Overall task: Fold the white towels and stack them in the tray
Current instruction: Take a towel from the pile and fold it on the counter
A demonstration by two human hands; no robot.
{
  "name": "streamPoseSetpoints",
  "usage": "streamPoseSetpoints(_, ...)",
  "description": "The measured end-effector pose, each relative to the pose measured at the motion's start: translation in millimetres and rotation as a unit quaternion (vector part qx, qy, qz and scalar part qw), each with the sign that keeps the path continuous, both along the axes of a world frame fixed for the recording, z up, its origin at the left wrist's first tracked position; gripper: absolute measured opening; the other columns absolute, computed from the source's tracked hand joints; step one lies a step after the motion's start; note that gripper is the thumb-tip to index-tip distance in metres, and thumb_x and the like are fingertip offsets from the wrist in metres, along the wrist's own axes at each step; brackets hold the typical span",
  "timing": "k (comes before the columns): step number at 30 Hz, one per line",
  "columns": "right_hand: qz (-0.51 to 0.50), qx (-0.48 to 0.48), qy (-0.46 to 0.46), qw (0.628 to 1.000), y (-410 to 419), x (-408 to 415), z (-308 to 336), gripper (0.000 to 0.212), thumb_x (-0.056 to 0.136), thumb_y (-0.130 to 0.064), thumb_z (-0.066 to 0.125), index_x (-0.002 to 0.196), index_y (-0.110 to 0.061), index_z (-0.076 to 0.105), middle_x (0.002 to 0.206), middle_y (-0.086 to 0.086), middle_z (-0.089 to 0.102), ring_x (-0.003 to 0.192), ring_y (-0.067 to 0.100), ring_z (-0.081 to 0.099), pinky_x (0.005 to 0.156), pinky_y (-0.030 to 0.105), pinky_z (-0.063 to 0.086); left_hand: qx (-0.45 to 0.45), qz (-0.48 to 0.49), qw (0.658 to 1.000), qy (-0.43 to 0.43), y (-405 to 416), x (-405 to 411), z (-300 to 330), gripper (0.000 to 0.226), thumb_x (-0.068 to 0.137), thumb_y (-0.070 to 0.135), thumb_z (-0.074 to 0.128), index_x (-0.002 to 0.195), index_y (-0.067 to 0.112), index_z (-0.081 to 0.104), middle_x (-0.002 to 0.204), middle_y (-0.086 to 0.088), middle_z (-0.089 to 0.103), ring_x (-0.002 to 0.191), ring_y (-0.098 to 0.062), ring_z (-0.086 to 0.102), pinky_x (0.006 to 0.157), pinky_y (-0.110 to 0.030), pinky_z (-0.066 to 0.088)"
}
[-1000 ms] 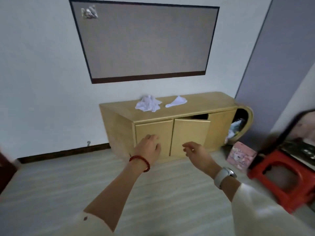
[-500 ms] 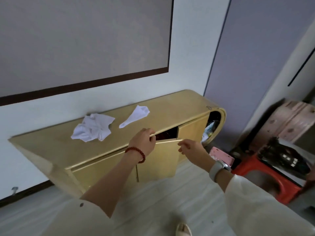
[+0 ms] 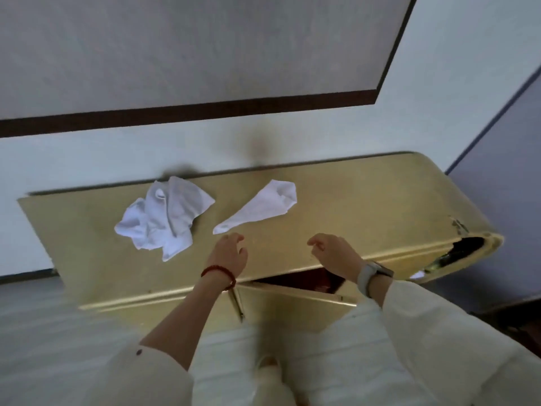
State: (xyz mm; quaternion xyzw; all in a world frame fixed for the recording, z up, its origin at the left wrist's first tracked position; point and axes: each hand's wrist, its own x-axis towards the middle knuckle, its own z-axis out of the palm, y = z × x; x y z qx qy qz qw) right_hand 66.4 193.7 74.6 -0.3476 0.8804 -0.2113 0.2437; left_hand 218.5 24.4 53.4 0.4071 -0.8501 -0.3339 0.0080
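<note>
Head view | cabinet (image 3: 366,200) door (image 3: 292,306) ajar | left hand (image 3: 229,254), right hand (image 3: 333,254) released, empty | two towels (image 3: 164,218) nearby

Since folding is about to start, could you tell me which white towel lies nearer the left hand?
The narrow tapered towel; its tip lies just beyond the left hand.

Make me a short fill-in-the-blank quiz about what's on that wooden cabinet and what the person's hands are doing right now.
1. The towels on the cabinet top number ____.
2. The towel nearer the left hand is the ____ one, not the crumpled one.
3. The right hand holds ____.
4. The cabinet door below the hands stands ____.

Missing words: two; narrow pointed; nothing; ajar
</note>
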Motion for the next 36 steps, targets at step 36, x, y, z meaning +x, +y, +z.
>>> streamPoseSetpoints(36, 0.118, -0.205, 0.275, 0.932, -232.8, -217.5, 36.9, 0.02, 0.093, -0.016, 0.047, 0.098, -0.003, 0.061, 0.087, 0.013, 0.065, 0.08, 0.033, 0.06, 0.07, 0.035, 0.044, -0.097, 0.169, 0.964, 0.181, -172.5, -151.0, 79.4, 0.016, 0.09, 0.013, 0.055, 0.098, 0.002, 0.064, 0.097, -0.01, 0.063, 0.087, -0.021, 0.054, 0.067, -0.016, 0.033)
